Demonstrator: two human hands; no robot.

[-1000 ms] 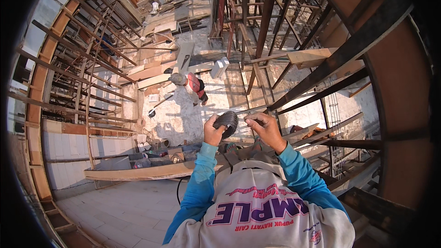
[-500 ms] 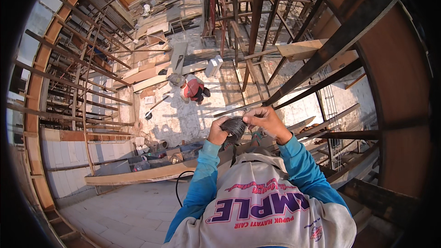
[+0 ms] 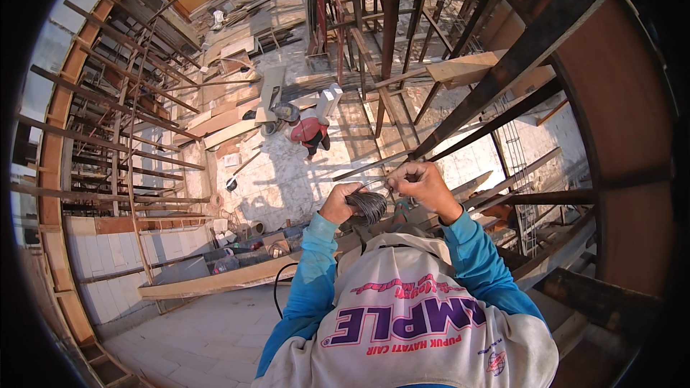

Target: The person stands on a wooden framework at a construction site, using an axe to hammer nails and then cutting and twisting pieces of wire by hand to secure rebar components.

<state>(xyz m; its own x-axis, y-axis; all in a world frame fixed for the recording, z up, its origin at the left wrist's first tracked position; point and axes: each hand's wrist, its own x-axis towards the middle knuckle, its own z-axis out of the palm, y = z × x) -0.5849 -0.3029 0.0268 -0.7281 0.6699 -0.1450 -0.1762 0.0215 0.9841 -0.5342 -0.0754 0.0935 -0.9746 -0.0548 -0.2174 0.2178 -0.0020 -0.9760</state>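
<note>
A thick bundle of dark thin wire (image 3: 369, 208) is gripped in my left hand (image 3: 338, 202), its bent strands fanning out toward the right. Just right of it, my right hand (image 3: 422, 185) is closed in a pinch, with a thin dark strand running from the fingertips toward the bundle. How many strands are pinched is too fine to tell. Both hands are in front of my waist, at the end of blue sleeves.
A person in a red top (image 3: 310, 133) is bent over on the littered floor far below. Wooden props (image 3: 496, 72) slant past on the right, near a steel rebar cage (image 3: 519, 165). A long timber board (image 3: 215, 284) runs along the left, beside a white block wall (image 3: 108, 251).
My right hand has drawn slightly away from the wire bundle, opening a gap where the strand shows. The person below has moved a little to the right.
</note>
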